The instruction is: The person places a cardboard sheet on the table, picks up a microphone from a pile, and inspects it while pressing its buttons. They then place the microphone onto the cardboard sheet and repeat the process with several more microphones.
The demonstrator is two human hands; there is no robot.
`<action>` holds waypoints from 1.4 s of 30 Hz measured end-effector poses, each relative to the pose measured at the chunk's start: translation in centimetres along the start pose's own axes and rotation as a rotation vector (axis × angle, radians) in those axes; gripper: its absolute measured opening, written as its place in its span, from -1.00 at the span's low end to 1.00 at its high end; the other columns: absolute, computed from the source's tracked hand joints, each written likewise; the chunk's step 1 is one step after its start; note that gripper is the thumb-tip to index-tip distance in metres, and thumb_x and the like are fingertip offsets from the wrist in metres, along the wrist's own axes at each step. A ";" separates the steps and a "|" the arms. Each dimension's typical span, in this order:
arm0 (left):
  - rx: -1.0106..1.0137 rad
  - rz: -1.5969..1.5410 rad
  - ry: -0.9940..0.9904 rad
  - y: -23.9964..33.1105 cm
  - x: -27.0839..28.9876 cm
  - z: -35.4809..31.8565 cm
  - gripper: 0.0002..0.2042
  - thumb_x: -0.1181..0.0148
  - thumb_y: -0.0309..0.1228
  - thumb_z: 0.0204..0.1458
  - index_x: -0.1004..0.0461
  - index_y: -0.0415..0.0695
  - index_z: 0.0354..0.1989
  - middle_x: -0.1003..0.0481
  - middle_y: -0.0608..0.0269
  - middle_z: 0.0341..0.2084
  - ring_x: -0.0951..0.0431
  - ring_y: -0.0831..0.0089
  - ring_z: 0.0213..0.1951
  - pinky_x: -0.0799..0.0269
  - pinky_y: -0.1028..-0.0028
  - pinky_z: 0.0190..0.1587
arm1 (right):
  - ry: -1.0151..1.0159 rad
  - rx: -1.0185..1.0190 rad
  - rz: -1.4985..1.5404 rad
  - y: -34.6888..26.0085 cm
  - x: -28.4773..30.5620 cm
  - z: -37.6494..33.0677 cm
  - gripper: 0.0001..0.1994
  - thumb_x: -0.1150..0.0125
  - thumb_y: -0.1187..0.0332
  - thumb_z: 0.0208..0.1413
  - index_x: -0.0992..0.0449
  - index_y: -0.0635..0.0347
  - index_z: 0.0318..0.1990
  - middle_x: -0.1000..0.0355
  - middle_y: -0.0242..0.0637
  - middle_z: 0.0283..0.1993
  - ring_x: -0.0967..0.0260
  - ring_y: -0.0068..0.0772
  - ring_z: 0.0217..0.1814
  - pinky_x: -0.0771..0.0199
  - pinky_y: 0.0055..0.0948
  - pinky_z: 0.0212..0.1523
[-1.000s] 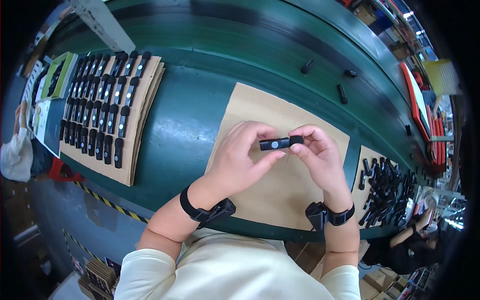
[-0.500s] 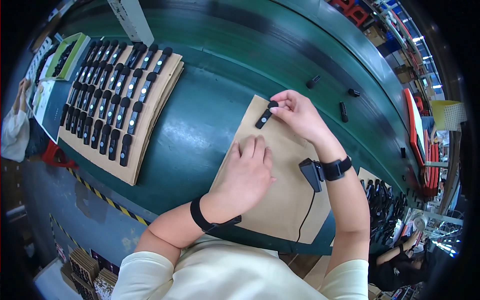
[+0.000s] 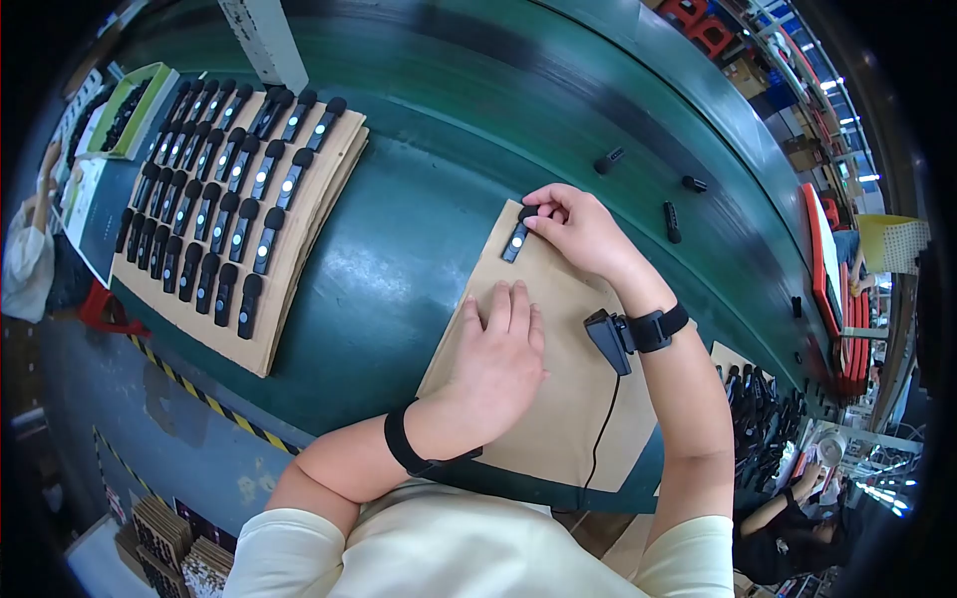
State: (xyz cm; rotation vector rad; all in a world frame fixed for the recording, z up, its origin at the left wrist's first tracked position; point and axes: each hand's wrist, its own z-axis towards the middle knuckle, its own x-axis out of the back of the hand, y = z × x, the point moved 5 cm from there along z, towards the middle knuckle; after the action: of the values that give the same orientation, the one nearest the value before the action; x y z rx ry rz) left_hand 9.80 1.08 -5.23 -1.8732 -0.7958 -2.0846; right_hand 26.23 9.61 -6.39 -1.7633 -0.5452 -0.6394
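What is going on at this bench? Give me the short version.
A person at a green workbench has the right hand setting a small black device down at the far corner of a brown cardboard sheet. The left hand lies flat on that sheet, holding nothing. To the left, another stack of cardboard carries rows of the same black devices. A few loose black parts lie farther back on the bench.

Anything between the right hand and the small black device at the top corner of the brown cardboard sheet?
Nothing visible: the right hand already touches the small black oblong device lying on the brown cardboard sheet. The left hand rests flat nearer the body.
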 end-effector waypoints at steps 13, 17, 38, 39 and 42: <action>0.046 -0.083 0.099 -0.3 0.0 0.5 -0.50 -0.32 -0.14 -0.08 -0.43 -0.25 -0.06 -0.31 -0.07 0.09 -0.25 0.08 0.18 -0.25 0.09 0.15 | 0.608 0.350 -0.630 7.4 8.3 5.4 -0.70 -0.26 0.47 0.02 -0.51 0.19 -0.04 -0.39 -0.07 -0.01 -0.42 -0.14 -0.15 -0.43 -0.32 -0.11; 0.025 -0.173 0.153 -0.4 0.7 0.7 -0.54 -0.35 -0.19 -0.11 -0.44 -0.23 -0.11 -0.33 -0.04 0.05 -0.28 0.08 0.14 -0.26 0.13 0.12 | 0.559 0.350 -0.668 7.3 8.3 6.1 -0.66 -0.27 0.48 0.01 -0.49 0.21 -0.01 -0.44 -0.07 -0.09 -0.42 -0.01 -0.13 -0.42 -0.26 -0.08; -0.378 -0.943 0.328 -3.8 5.0 0.8 -0.67 -0.39 -0.52 -0.15 -0.54 -0.16 -0.14 -0.55 0.23 -0.37 -0.55 0.27 -0.29 -0.31 0.13 0.16 | 0.489 0.360 0.226 -4.1 0.0 -18.0 -0.70 -0.37 0.57 -0.05 -0.49 0.34 -0.12 -0.44 -0.21 -0.24 -0.37 -0.36 -0.21 -0.35 -0.46 -0.13; -0.385 -0.965 0.331 -3.7 5.0 0.7 -0.68 -0.39 -0.52 -0.15 -0.55 -0.16 -0.16 -0.55 0.25 -0.41 -0.55 0.28 -0.32 -0.31 0.12 0.16 | 0.489 0.372 0.228 -4.1 -0.1 -18.1 -0.70 -0.38 0.56 -0.06 -0.49 0.34 -0.12 -0.43 -0.22 -0.24 -0.36 -0.36 -0.22 -0.34 -0.47 -0.14; -0.404 -0.956 0.347 -3.9 4.9 0.6 -0.69 -0.39 -0.52 -0.16 -0.55 -0.16 -0.18 -0.55 0.25 -0.40 -0.55 0.30 -0.31 -0.31 0.10 0.15 | 0.484 0.387 0.233 -4.2 -0.4 -18.2 -0.69 -0.39 0.55 -0.06 -0.49 0.34 -0.13 -0.43 -0.22 -0.25 -0.35 -0.37 -0.23 -0.33 -0.47 -0.15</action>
State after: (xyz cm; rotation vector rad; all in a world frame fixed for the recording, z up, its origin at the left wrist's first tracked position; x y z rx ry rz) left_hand 7.57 5.51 -1.36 -1.2892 -1.4466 -3.2208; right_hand 20.57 -6.80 0.43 -1.2267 -0.1125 -0.7111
